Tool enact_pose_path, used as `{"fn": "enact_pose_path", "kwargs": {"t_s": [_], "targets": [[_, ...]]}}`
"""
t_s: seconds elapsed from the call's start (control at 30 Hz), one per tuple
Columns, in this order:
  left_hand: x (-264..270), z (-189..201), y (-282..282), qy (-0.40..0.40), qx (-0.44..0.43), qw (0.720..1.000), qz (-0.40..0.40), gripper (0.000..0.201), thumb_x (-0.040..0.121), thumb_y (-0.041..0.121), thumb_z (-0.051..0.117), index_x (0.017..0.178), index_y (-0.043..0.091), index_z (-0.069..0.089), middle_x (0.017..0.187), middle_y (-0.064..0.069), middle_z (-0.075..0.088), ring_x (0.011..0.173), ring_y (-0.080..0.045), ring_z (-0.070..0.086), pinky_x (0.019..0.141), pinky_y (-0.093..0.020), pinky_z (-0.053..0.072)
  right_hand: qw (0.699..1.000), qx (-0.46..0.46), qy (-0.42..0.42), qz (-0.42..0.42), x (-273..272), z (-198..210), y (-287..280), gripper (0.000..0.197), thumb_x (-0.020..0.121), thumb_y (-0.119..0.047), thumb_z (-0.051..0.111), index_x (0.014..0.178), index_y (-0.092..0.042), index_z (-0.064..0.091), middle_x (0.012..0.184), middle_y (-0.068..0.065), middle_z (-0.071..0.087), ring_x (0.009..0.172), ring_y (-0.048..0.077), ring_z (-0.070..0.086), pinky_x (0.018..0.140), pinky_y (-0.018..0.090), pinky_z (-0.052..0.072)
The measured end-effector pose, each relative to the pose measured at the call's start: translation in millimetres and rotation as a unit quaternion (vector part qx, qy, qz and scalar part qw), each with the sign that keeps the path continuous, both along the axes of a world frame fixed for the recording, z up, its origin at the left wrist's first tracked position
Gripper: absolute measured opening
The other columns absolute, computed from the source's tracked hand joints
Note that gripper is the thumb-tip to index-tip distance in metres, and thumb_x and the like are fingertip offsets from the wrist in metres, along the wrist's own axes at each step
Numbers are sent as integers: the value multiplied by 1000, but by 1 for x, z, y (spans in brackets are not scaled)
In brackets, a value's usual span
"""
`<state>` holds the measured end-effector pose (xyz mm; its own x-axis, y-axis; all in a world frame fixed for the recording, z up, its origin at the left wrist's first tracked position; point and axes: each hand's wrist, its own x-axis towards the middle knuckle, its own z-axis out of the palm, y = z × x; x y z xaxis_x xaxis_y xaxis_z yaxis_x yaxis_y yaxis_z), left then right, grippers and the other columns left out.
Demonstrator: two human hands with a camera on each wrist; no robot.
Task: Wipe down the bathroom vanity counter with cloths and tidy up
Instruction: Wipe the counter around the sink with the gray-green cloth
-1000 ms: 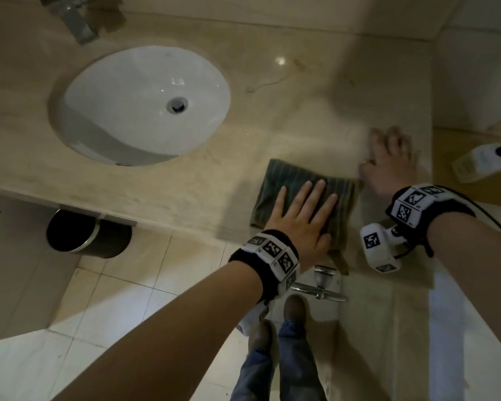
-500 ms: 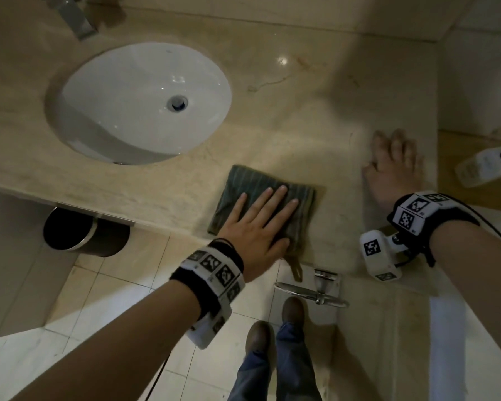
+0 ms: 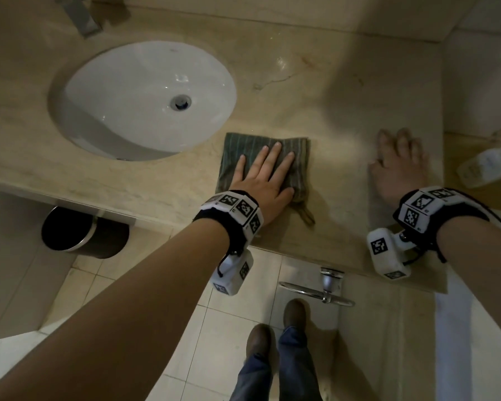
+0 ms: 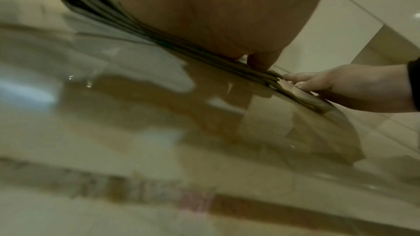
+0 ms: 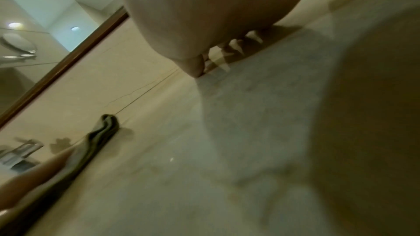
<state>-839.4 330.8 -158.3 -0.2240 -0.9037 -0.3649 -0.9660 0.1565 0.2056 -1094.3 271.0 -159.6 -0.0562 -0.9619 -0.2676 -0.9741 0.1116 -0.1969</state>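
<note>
A folded dark green striped cloth (image 3: 297, 157) lies flat on the beige stone counter (image 3: 330, 111), just right of the white oval sink (image 3: 145, 96). My left hand (image 3: 261, 172) presses flat on the cloth with straight, spread fingers. My right hand (image 3: 396, 166) rests flat on the bare counter near its right end, fingers straight, holding nothing. The left wrist view shows the cloth's folded edge (image 4: 136, 30) under my palm and the right hand (image 4: 341, 83) beyond it. From the right wrist, the cloth (image 5: 95, 139) appears at lower left.
A white pump bottle (image 3: 486, 166) lies on a lower ledge right of the counter. A faucet (image 3: 78, 15) stands behind the sink. A dark round bin (image 3: 81, 233) sits under the counter. A chrome holder (image 3: 324, 287) juts from the counter front. A wall closes the right side.
My left hand slid the cloth leftward along the counter toward the sink, then slightly back from the front edge. The right hand stayed flat in place.
</note>
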Motion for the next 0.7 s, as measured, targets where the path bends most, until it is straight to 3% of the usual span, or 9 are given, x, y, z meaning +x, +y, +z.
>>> {"fn": "enact_pose_path", "kwargs": {"t_s": [0.13, 0.23, 0.37, 0.53, 0.6, 0.7], "targets": [[0, 1, 8, 1, -4, 1000, -5, 65, 98, 54, 19, 150, 36, -17, 156, 9, -27, 145, -13, -22, 116, -50, -12, 999, 14, -24, -16, 28, 10, 31, 68, 95, -22, 40, 153, -20, 6, 159, 15, -10, 146, 35, -7, 119, 49, 1], [4, 1, 26, -6, -14, 1000, -17, 66, 98, 55, 17, 149, 35, -18, 156, 9, -28, 145, -14, -22, 116, -51, -12, 999, 1, -37, 19, 64, 16, 76, 71, 95, -27, 43, 153, -25, 3, 159, 11, -14, 146, 30, -13, 119, 45, -4], [14, 2, 58, -20, -23, 999, -32, 65, 97, 56, 13, 148, 35, -22, 155, 10, -30, 144, -13, -24, 116, -48, -14, 999, -15, -12, 41, 104, 5, 119, 66, 98, -38, 35, 153, -28, -1, 159, 7, -17, 146, 29, -17, 118, 49, -7], [35, 1, 79, -32, -28, 999, -31, 63, 97, 56, 12, 146, 38, -24, 154, 12, -31, 143, -10, -25, 116, -47, -16, 998, -38, 27, 37, 111, -9, 131, 65, 97, -46, 20, 153, -28, -9, 159, 7, -19, 146, 28, -16, 118, 50, -6], [39, 0, 80, -33, -32, 999, -23, 63, 97, 57, 12, 146, 39, -24, 154, 12, -31, 143, -10, -25, 116, -48, -15, 996, -60, 41, 42, 112, -11, 135, 66, 94, -47, 14, 153, -27, -5, 160, 9, -12, 147, 30, -10, 118, 51, -2], [38, -3, 69, -31, -33, 999, -1, 63, 97, 57, 12, 147, 39, -23, 155, 13, -30, 144, -10, -24, 116, -50, -13, 994, -89, 52, 32, 115, -17, 135, 70, 89, -46, 19, 154, -23, 12, 160, 14, 6, 146, 35, 7, 117, 55, 8]]}}
